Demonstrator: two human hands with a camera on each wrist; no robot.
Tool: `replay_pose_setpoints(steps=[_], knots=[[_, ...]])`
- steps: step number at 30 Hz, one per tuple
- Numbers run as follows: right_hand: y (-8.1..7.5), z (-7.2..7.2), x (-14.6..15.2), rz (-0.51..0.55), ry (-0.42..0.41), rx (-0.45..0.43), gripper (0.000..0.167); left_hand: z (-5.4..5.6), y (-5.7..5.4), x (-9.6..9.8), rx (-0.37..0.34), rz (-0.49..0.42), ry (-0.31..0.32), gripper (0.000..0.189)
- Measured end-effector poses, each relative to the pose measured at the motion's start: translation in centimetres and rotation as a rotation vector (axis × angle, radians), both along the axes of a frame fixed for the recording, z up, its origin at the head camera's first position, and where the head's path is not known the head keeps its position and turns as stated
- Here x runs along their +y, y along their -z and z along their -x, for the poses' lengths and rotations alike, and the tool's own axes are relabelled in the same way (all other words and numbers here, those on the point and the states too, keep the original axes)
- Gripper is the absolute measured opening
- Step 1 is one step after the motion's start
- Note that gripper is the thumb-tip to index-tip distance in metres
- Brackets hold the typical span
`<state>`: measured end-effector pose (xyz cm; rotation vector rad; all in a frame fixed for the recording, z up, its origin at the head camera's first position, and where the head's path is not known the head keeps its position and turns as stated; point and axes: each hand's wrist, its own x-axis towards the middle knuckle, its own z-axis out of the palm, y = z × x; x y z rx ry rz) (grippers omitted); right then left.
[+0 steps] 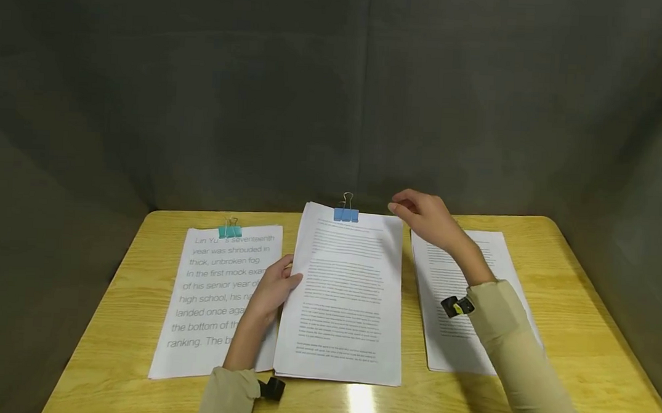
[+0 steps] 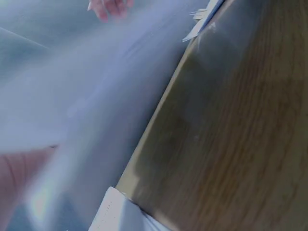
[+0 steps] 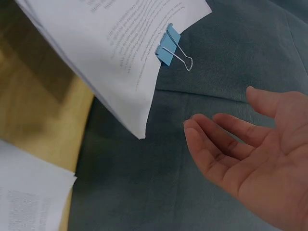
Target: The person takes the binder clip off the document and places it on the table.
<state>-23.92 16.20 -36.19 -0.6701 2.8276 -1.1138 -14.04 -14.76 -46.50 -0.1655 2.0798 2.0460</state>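
A stack of printed paper (image 1: pixel 343 299) is raised above the table in the middle, with a blue binder clip (image 1: pixel 346 215) on its top edge. The clip's wire handles stand up beyond the paper. My left hand (image 1: pixel 274 287) grips the stack by its left edge, thumb on the front. In the left wrist view the lifted paper (image 2: pixel 106 86) is blurred and hides most of that hand. Off the stack's top right corner, my right hand (image 1: pixel 425 217) hovers with fingers loosely bent. The right wrist view shows this hand (image 3: pixel 255 154) holding nothing, apart from the blue clip (image 3: pixel 168 45).
On the left lies a large-print stack (image 1: pixel 204 306) with a teal binder clip (image 1: pixel 230 231) at its top. Another printed stack (image 1: pixel 442 334) lies on the right, partly under my right forearm. A dark curtain (image 1: pixel 363 109) hangs behind the wooden table (image 1: pixel 579 365).
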Motion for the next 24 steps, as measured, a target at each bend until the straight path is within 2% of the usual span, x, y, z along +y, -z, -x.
replay_pose_setpoints(steps=[6, 9, 14, 17, 20, 24], knots=[[-1.1, 2.4, -1.6, -0.025, -0.021, -0.078, 0.040, 0.1, -0.5, 0.4, 0.019, 0.015, -0.001, 0.045], [-1.0, 3.7, -2.2, 0.015, -0.042, -0.168, 0.044, 0.1, -0.8, 0.5, 0.027, 0.019, 0.002, 0.044], [-0.7, 5.5, -3.0, 0.138, -0.089, -0.374, 0.051, 0.2, -1.0, 0.7, 0.048, -0.004, 0.028, 0.044], [-0.5, 6.0, -3.2, 0.190, -0.119, -0.481, 0.056, 0.2, -1.1, 0.9, 0.060, -0.012, 0.044, 0.045], [-0.4, 6.3, -3.4, 0.223, -0.121, -0.544, 0.059, 0.2, -1.2, 1.1, 0.062, -0.013, 0.051, 0.046], [-0.2, 6.3, -3.6, 0.244, -0.109, -0.565, 0.059, 0.3, -1.1, 1.4, 0.056, -0.012, 0.044, 0.045]])
